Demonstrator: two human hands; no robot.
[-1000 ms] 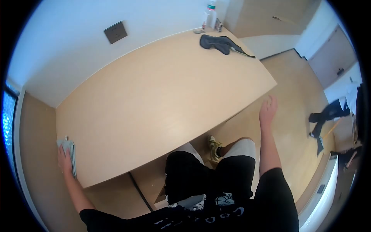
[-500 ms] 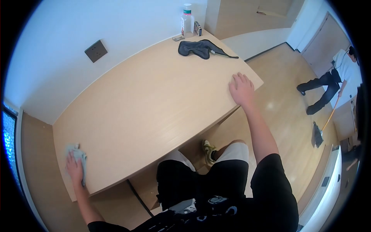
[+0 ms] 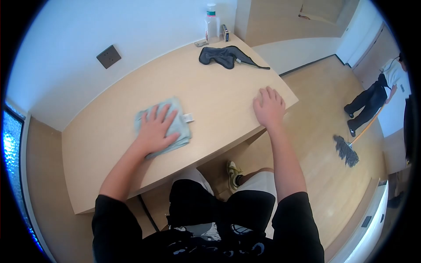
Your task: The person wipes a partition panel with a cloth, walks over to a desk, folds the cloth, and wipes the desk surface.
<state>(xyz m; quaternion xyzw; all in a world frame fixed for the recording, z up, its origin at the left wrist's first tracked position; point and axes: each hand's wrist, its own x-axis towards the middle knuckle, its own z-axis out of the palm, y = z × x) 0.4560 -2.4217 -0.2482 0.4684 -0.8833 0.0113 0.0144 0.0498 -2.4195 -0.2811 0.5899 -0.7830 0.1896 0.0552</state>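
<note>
A light blue-green cloth lies folded on the wooden table, its white tag sticking out to the right. Flat on top of it rests my left hand, fingers spread and pressing down; the palm hides part of the cloth. My right hand lies palm down on the tabletop close to its right end, fingers loosely stretched and holding nothing. Beyond that hand, toward the far end, is a crumpled dark grey cloth with a small tag.
At the table's back corner stand a clear bottle and a small box, with a small grey item beside them. A dark socket is on the wall. To the right, another person holds a mop on the floor.
My left hand has swept the blue-green cloth from the table's left end toward the middle, where it is more spread out. My right hand stays put. The other person's mop has shifted left.
</note>
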